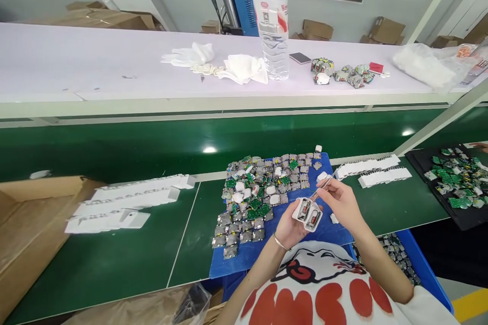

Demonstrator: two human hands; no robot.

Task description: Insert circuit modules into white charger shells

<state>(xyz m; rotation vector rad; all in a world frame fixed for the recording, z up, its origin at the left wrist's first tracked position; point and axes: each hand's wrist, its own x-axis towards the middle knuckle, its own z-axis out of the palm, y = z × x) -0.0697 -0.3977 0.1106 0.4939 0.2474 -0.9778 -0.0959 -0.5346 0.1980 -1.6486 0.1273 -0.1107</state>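
Note:
My left hand (290, 223) holds a small white open casing (308, 215) with a circuit module inside, just above the blue board (267, 251). My right hand (339, 200) grips thin metal tweezers (324, 185) whose tips point down into the casing. Several small circuit modules (259, 195), grey and green, lie spread over the blue board right behind my hands. A bracelet sits on my left wrist.
Rows of white casings lie left (125, 205) and right (373, 170) on the green bench. A cardboard box (26, 233) stands far left. A black tray of green boards (457, 183) is at right. The white shelf behind carries a water bottle (271, 20), gloves and more modules.

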